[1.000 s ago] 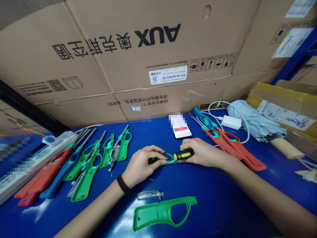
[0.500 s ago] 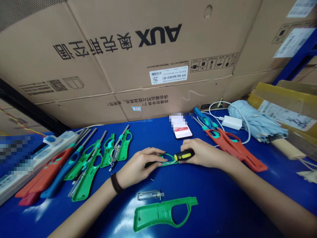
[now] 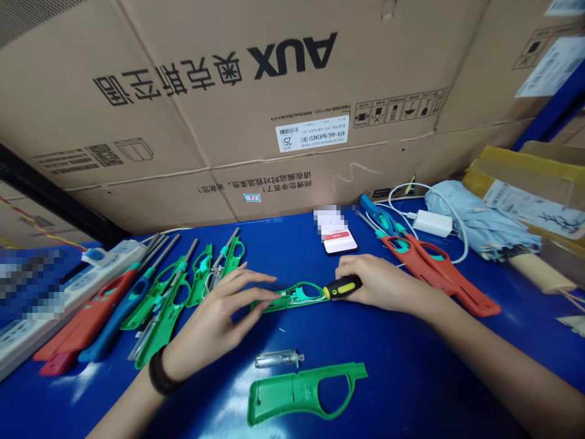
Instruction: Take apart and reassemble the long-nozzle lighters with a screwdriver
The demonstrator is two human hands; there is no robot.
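My right hand is closed around a screwdriver with a black and yellow handle; its shaft is hidden. The handle's left end sits at the right tip of an opened green lighter half, which lies on the table with white wires and a teal trigger inside. My left hand has its fingers apart over the left end of that half; whether they touch it I cannot tell. Nearer me lie a clear fuel tank and an empty green shell half with a trigger loop.
At left are opened green lighters, a blue lighter, red lighters and a power strip. A phone lies behind my hands. Right are red lighters, a charger and a folded umbrella. A carton stands behind.
My left hand has let go of the green lighter half and drawn back left, with its fingers spread. My right hand stays on the screwdriver. The view has shifted slightly.
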